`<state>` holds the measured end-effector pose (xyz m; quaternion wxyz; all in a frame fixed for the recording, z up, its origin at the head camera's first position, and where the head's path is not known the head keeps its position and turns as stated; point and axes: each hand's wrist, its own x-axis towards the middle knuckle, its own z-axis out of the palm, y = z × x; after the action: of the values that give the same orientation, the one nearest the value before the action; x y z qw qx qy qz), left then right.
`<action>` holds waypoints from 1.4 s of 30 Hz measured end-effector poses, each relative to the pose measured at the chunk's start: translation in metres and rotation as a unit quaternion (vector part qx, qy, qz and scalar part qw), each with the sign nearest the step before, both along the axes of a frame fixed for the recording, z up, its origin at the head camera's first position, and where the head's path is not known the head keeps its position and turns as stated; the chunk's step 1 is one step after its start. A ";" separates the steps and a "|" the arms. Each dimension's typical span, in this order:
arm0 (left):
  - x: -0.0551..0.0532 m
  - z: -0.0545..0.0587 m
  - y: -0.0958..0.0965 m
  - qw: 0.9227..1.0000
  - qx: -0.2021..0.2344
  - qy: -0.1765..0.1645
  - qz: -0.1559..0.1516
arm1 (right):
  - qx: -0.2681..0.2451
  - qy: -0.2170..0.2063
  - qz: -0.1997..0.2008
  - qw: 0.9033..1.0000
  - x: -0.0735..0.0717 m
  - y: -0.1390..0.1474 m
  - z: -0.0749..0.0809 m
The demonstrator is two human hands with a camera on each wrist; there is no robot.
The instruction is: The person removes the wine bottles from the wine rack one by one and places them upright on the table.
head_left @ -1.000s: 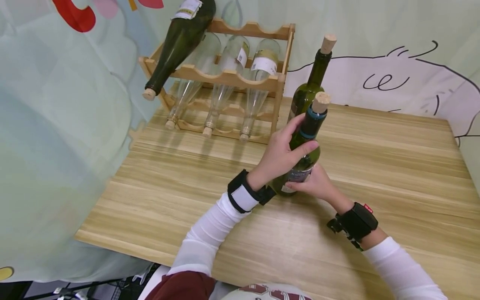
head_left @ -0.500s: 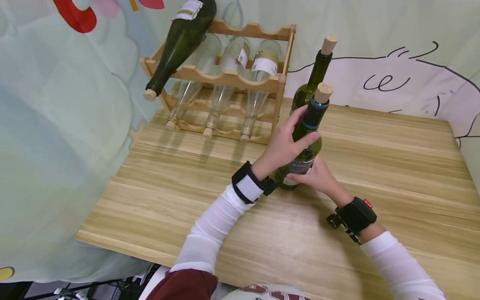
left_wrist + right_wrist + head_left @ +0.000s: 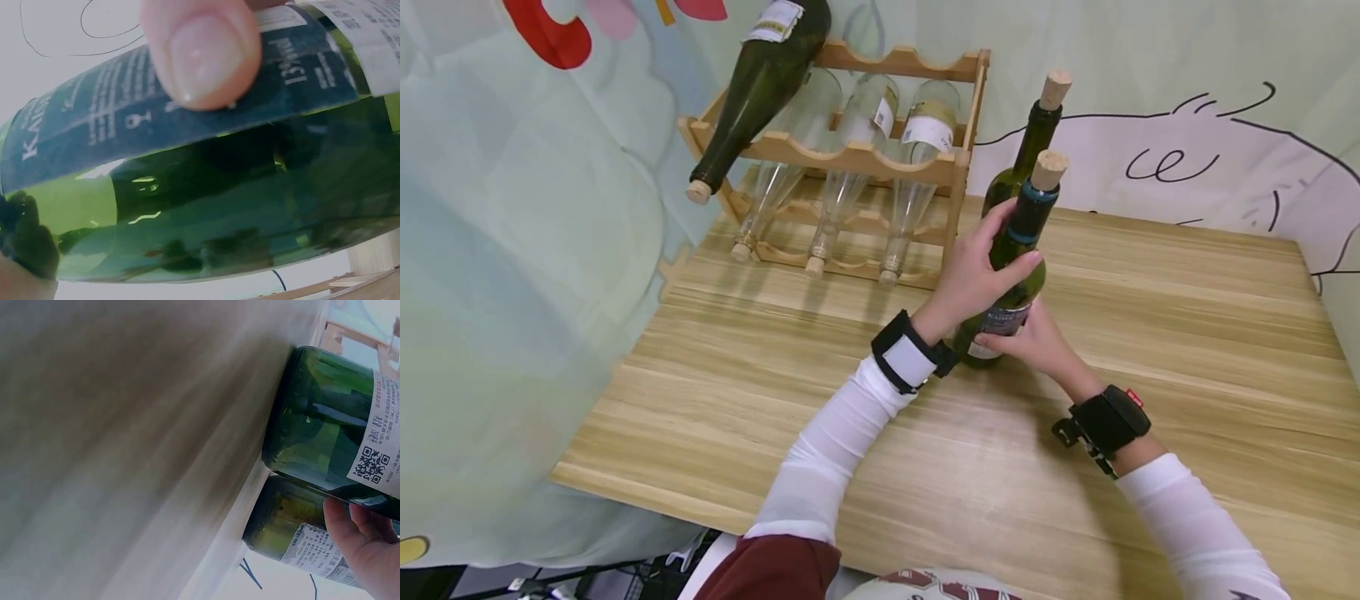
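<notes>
"The green bottle (image 3: 1028, 287) with the dark label (image 3: 1006, 320): where was it?"

"It was right in front of the person, at the middle of the wooden table (image 3: 1180, 350), between the two hands. It was up and down, with its cork (image 3: 1048, 171) at the top."

"Was it standing on the wood?"

"Its bottom was down by the wood. I couldn't tell if it touched."

"What was the left hand (image 3: 973, 271) doing?"

"Holding on! It came from the left side and was wrapped round the top part, just under the neck."

"And the right hand (image 3: 1037, 342)?"

"Holding on too. It came from the right side and gripped low down, by the label. So one hand was high and one was low on the same tall bottle."

"Which hand was nearer the wooden rack (image 3: 859, 156)?"

"The left one. The rack was off to the left and farther back. It had bottles lying in it, with their corks pointing toward the person, so they lay a different way from the one in the hands."

"Anything just behind?"

"Yes, the other bottle (image 3: 1024, 162) stood there, very close. I couldn't tell if the two touched."
</notes>
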<state>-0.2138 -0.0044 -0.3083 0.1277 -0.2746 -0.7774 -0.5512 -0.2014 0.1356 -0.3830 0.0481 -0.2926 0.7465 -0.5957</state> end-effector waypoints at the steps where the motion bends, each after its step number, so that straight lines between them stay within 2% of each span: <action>1: -0.001 0.000 0.000 1.000 0.001 0.004 0.000 | 0.000 -0.001 -0.001 1.000 -0.001 0.000 0.000; 14: -0.012 0.001 0.004 0.999 -0.019 0.022 0.024 | -0.008 0.003 -0.002 1.000 -0.012 0.002 0.001; 21: -0.020 0.002 0.006 0.999 -0.031 0.007 0.037 | -0.003 0.006 -0.022 1.000 -0.018 0.003 0.002; 25: -0.027 0.002 0.007 0.998 -0.039 0.006 0.048 | 0.026 0.007 -0.038 0.999 -0.021 0.006 -0.002; 30: -0.035 0.001 0.008 0.997 -0.041 0.013 0.061 | 0.102 0.028 -0.058 0.993 -0.024 0.010 -0.011; 34: -0.040 0.000 0.009 0.997 -0.041 0.013 0.065 | 0.127 0.029 -0.038 0.991 -0.028 0.012 -0.013; 38: -0.044 -0.001 0.010 0.998 -0.031 0.013 0.061 | 0.125 0.015 -0.011 0.992 -0.034 0.013 -0.011; 42: -0.047 0.000 0.012 0.997 -0.024 0.024 0.063 | 0.129 0.006 0.000 0.992 -0.039 0.014 -0.008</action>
<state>-0.2606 0.0079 -0.3086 0.1739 -0.2412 -0.8029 -0.5166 -0.2406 0.1501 -0.3912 0.0807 -0.2874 0.8172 -0.4931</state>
